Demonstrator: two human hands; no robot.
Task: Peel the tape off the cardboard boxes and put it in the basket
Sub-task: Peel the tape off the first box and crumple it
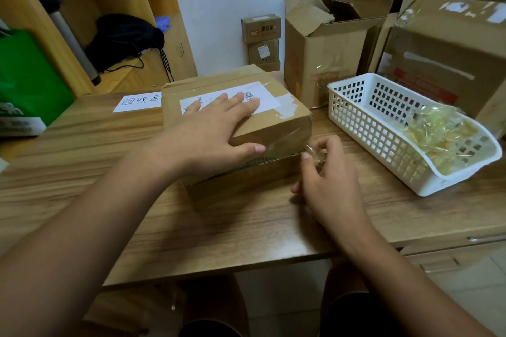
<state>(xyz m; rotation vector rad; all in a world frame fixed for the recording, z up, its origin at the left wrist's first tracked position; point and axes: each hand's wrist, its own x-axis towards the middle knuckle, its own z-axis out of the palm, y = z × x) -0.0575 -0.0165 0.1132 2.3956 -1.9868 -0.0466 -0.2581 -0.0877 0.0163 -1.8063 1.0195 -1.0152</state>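
Note:
A brown cardboard box with a white shipping label lies on the wooden table in front of me. My left hand lies flat on its top, fingers straight on the label, thumb against the near side. My right hand is at the box's near right corner and pinches a strip of clear tape that runs from the box's side to my fingertips. To the right stands a white plastic basket holding a heap of crumpled clear tape.
Several more taped cardboard boxes stand behind and right of the basket. A white sheet with handwriting lies left of the box. A green bag sits at the far left, wooden shelves behind it. The table's front edge is near me.

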